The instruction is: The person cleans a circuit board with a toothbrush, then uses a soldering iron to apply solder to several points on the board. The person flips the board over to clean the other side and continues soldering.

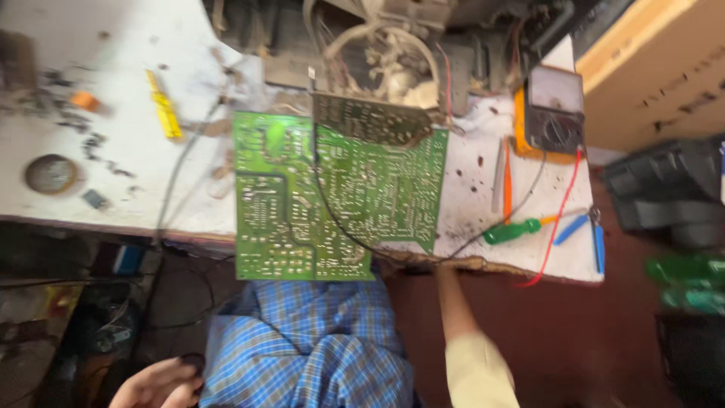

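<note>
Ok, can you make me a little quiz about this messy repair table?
1. True or false: the green circuit board hangs over the table's front edge.
2. What colour is the handle of the screwdriver right of the board?
3. Where does the right arm reach? A) onto the meter B) under the table edge C) to the yellow tool

Key: 1 true; 2 green; 3 B. The right hand itself is hidden.

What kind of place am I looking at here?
Most likely an electronics repair bench: a large green circuit board lies solder side up on a stained white worktable, with an analog multimeter and a green-handled screwdriver beside it.
</note>
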Demonstrator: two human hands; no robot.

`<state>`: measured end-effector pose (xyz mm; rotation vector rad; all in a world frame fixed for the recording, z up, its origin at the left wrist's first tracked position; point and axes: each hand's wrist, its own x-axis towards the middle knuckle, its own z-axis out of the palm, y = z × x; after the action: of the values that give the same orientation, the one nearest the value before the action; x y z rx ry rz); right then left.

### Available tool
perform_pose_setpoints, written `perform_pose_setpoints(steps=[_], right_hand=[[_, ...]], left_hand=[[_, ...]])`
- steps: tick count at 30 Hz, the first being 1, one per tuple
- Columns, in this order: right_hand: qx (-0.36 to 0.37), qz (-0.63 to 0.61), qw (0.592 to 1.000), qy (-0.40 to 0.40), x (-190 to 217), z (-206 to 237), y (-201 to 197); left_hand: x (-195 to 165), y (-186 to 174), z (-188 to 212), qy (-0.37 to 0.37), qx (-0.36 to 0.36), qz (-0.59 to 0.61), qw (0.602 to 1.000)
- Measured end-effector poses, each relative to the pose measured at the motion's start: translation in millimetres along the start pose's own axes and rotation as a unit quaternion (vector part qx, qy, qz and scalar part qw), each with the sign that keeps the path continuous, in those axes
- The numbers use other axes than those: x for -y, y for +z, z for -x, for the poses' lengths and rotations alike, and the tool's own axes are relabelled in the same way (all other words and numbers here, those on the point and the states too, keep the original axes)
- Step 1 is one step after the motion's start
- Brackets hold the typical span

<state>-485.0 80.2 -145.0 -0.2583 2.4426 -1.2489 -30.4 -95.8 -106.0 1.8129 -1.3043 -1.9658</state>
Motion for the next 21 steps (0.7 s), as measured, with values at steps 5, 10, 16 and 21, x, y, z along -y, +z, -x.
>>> perform_pose_setpoints(steps=[5, 10, 16, 21], right_hand=[[0.122, -0.069, 0.990, 0.013, -35, 78, -12], [0.066, -0.131, 0.987, 0.059, -50, 135, -58], [-0.015, -0.051, 0.998, -0.040, -50, 202, -98], [-0.052, -0.022, 0.998, 0.017, -40, 239, -119]], left_hand=[[-64, 33, 60, 0.417, -0.109, -0.091, 0.897], [-227, 88, 69, 0.706, -0.154, -0.229, 0.652], [-324, 183, 6, 0.671, -0.153, -0.276, 0.672], [-315, 190, 18, 0.698, -0.159, -0.209, 0.667]])
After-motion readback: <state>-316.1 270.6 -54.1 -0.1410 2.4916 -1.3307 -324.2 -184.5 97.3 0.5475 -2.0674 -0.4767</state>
